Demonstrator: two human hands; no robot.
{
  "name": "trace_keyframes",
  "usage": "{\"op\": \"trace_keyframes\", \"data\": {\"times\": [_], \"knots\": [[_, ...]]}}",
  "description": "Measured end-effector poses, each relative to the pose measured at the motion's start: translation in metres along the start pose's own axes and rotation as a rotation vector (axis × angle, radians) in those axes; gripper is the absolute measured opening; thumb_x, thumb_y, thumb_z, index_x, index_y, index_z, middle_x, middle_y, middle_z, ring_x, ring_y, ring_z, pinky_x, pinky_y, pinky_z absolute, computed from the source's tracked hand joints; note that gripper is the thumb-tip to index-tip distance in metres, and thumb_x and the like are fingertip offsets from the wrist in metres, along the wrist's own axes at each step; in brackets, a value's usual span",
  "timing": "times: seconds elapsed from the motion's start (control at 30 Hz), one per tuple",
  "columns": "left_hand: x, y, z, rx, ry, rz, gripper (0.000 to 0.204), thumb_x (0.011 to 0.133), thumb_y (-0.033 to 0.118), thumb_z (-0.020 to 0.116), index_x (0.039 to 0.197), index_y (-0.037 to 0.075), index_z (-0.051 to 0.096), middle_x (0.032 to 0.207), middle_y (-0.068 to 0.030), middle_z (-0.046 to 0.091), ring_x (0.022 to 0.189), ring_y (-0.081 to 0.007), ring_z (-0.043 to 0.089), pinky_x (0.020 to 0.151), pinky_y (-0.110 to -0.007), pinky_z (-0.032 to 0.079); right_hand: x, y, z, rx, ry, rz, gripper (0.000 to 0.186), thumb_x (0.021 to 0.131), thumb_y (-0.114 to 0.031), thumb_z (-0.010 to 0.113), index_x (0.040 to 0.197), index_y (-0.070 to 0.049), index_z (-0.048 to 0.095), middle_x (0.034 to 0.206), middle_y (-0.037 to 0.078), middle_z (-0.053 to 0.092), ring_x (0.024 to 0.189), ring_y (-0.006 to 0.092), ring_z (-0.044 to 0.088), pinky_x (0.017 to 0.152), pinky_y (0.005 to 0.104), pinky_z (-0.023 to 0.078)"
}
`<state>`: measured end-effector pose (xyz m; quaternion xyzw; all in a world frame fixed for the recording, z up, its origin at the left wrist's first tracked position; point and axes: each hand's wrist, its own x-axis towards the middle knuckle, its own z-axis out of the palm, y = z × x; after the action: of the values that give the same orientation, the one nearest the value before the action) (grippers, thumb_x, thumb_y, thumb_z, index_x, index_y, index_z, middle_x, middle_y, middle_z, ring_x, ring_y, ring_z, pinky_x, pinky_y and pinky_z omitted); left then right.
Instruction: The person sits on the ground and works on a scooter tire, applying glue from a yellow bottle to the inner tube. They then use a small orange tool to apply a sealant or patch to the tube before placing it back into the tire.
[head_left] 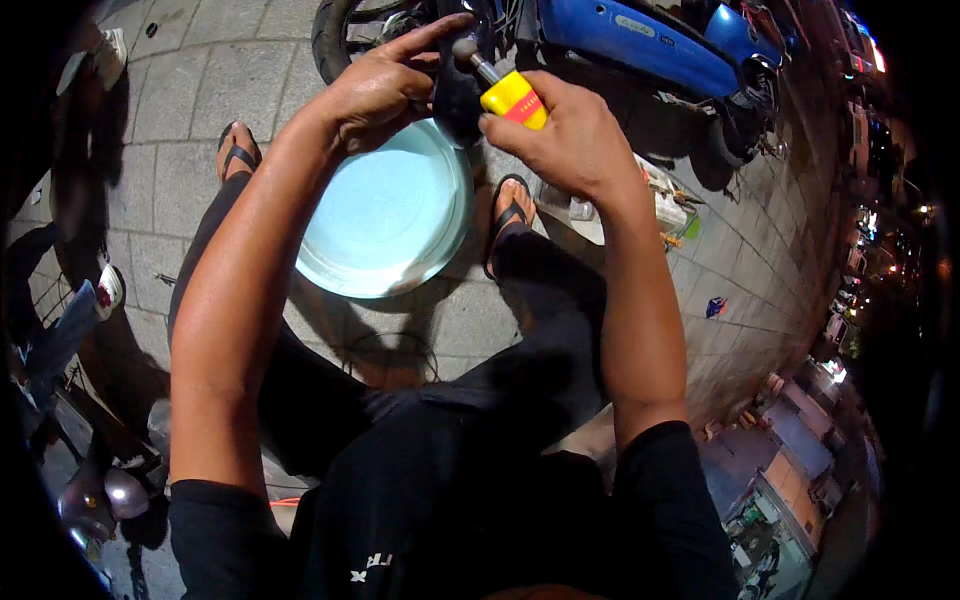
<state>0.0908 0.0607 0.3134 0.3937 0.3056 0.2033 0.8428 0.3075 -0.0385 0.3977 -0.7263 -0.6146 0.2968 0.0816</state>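
Observation:
At the top of the head view, a black, shiny inner tube (458, 112) hangs over the rim of a pale blue basin (460, 205). My left hand (385, 95) grips the tube from its left side, with the index finger stretched along it and the other fingers curled. In my right hand (570, 135) is a short, thick yellow tool (515, 98) with a red band and a metal shaft. Its rounded grey tip meets the tube's surface, close to my left fingertip. Whether the tip presses on the rubber or hovers just over it, I cannot tell.
Beyond my hands stands a blue motorbike (640, 50), with a dark tyre (328, 45) at its left. A box of tools (665, 195) lies right of my foot. Paving covers the ground. A small blue-and-red packet (716, 307) lies at right; other vehicles (120, 495) stand lower left.

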Motion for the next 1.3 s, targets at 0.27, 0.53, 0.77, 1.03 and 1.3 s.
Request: {"op": "trace_keyframes", "data": {"times": [0.27,0.53,0.77,1.03,1.3], "knots": [[-0.004,0.005,-0.002,0.010,0.034,0.012,0.099,0.080,-0.020,0.051,0.166,0.029,0.045,0.132,-0.0098,0.064,0.095,-0.0112,0.067,0.083,-0.026,0.058,-0.015,0.009,-0.009,0.046,-0.047,0.044,0.061,0.080,-0.057,0.074,0.111,-0.005,0.074,0.098,0.022,0.075,0.091,0.0423,0.072,0.083,0.0498,0.056],[-0.005,0.011,0.007,0.048,0.087,-0.022,0.099,0.080,-0.020,0.050,0.165,0.029,0.045,0.133,-0.0103,0.064,0.099,-0.0121,0.068,0.085,-0.027,0.061,-0.012,0.007,-0.006,0.098,-0.017,0.015,0.063,0.080,-0.057,0.075,0.114,-0.004,0.074,0.098,0.022,0.076,0.092,0.0419,0.073,0.084,0.0485,0.056],[0.000,0.000,-0.004,0.005,0.020,0.002,0.095,0.083,-0.019,0.051,0.165,0.029,0.047,0.134,-0.0090,0.065,0.096,-0.0112,0.067,0.081,-0.024,0.058,0.003,0.000,0.004,0.038,0.023,-0.031,0.062,0.080,-0.058,0.076,0.115,-0.006,0.075,0.100,0.022,0.076,0.094,0.0418,0.074,0.085,0.0488,0.057],[0.003,-0.007,-0.013,0.005,0.012,0.026,0.088,0.085,-0.010,0.054,0.164,0.027,0.048,0.132,-0.0106,0.066,0.097,-0.0128,0.067,0.079,-0.020,0.055,-0.023,0.007,-0.007,0.055,-0.068,0.018,0.058,0.080,-0.055,0.076,0.112,-0.007,0.074,0.095,0.022,0.075,0.090,0.0429,0.073,0.083,0.0495,0.057],[0.015,0.004,-0.003,-0.235,0.037,-0.176,0.071,0.095,0.072,0.054,0.155,0.034,0.058,0.118,0.0016,0.060,0.100,-0.0152,0.057,0.085,-0.033,0.045,-0.017,-0.012,-0.001,-0.082,-0.006,-0.050,0.060,0.082,-0.054,0.073,0.115,-0.004,0.073,0.096,0.025,0.076,0.090,0.0442,0.074,0.084,0.0505,0.058]]}}
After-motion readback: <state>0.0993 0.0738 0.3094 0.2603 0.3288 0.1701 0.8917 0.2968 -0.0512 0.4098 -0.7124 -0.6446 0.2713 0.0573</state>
